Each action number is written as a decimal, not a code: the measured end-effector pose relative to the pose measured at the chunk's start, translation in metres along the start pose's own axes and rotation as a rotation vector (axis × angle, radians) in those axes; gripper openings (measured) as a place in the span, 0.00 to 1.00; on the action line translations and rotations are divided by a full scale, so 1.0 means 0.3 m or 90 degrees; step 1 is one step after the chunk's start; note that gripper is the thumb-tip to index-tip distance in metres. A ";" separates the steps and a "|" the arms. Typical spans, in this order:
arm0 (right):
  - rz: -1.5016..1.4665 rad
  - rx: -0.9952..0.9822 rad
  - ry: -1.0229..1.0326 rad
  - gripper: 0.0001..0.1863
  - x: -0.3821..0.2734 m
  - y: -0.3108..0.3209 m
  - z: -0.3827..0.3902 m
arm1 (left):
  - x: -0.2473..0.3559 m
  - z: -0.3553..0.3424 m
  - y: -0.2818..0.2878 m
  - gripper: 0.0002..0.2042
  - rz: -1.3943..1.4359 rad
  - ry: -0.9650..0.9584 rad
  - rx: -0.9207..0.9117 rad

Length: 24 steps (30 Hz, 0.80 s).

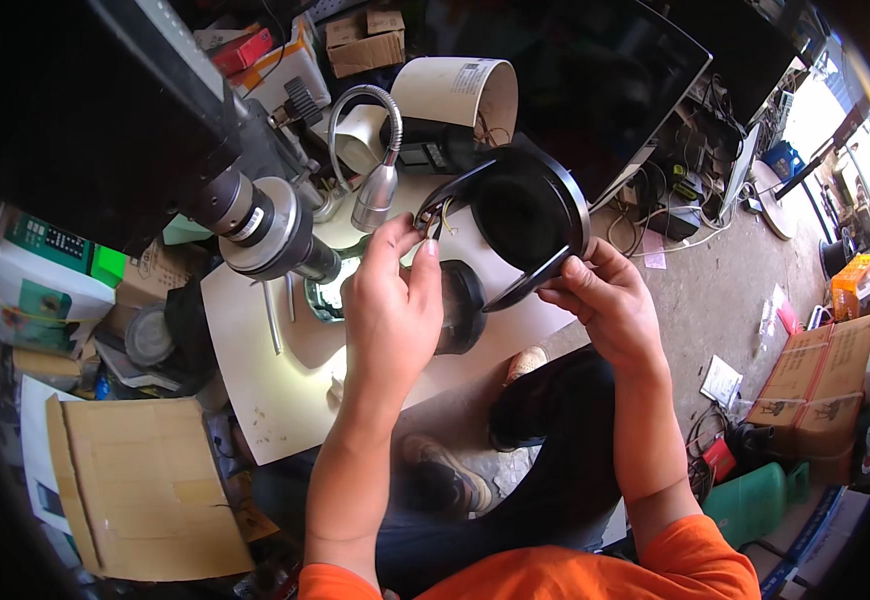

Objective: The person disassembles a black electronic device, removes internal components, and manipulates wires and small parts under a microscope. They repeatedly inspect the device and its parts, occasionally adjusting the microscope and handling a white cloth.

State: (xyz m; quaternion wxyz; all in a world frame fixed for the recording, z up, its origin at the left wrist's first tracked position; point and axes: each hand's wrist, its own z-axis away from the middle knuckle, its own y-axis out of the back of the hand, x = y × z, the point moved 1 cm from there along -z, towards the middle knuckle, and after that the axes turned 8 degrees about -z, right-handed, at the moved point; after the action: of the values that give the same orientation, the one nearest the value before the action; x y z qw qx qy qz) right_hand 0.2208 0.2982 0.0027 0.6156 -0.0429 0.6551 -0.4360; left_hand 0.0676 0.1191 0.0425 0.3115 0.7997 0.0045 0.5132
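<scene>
My right hand (pixel 607 300) grips the lower right edge of a black ring-shaped plastic housing (pixel 567 195), thumb on its rim. The housing is tilted up above the table, with a dark round middle and curved arms at its sides. At its left side my left hand (pixel 392 300) pinches a small bunch of thin coloured wires (pixel 446 214) between thumb and fingertips. Beneath the hands, a dark rounded part (pixel 465 308) is partly hidden by my left hand. Left of that, a round part (pixel 323 298) lies brightly lit under a microscope (pixel 273 240).
A gooseneck lamp (pixel 376 198) rises beside the microscope over the pale tabletop (pixel 275 385). Behind stand a cream curved cover (pixel 443 88) and a large dark screen (pixel 575 70). A cardboard box (pixel 150 485) is at lower left; cartons (pixel 815 375) and a green container (pixel 755 505) are at right.
</scene>
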 end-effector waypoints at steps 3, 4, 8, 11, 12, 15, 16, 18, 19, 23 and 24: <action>0.017 -0.011 -0.004 0.10 -0.008 0.005 0.000 | 0.016 -0.024 -0.021 0.12 -0.041 0.008 0.029; 0.023 -0.017 -0.004 0.11 -0.011 0.006 0.000 | 0.008 -0.033 -0.027 0.12 -0.064 -0.009 0.039; 0.023 -0.008 -0.001 0.13 -0.010 -0.003 -0.005 | 0.006 -0.042 -0.037 0.10 -0.160 -0.103 0.109; 0.020 -0.009 0.003 0.13 -0.006 0.012 -0.013 | 0.022 -0.004 -0.050 0.08 -0.147 -0.105 0.177; 0.021 -0.008 0.006 0.13 -0.008 0.015 -0.013 | 0.029 0.013 -0.037 0.07 -0.194 -0.072 0.110; 0.023 -0.009 -0.003 0.14 -0.008 0.002 -0.010 | -0.008 0.006 -0.029 0.07 -0.275 -0.309 0.206; 0.026 -0.008 -0.007 0.14 -0.010 0.000 -0.009 | -0.012 0.008 -0.029 0.10 -0.294 -0.331 0.220; 0.027 -0.006 -0.009 0.15 -0.011 -0.003 -0.007 | -0.007 0.007 -0.022 0.12 -0.342 -0.331 0.199; 0.030 -0.004 -0.012 0.15 -0.011 -0.004 -0.010 | -0.009 0.002 -0.019 0.12 -0.365 -0.328 0.188; 0.030 -0.011 -0.030 0.15 -0.017 -0.005 -0.013 | -0.029 -0.032 -0.008 0.13 -0.472 -0.391 0.215; 0.028 -0.015 -0.031 0.14 -0.017 -0.004 -0.012 | -0.023 -0.040 -0.007 0.13 -0.455 -0.411 0.224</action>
State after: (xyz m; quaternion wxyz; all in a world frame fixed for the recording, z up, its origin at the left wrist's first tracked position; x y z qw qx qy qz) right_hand 0.2185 0.3023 0.0069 0.6403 -0.0458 0.6457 -0.4135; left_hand 0.0551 0.1246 0.0392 0.3136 0.9064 0.2675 0.0927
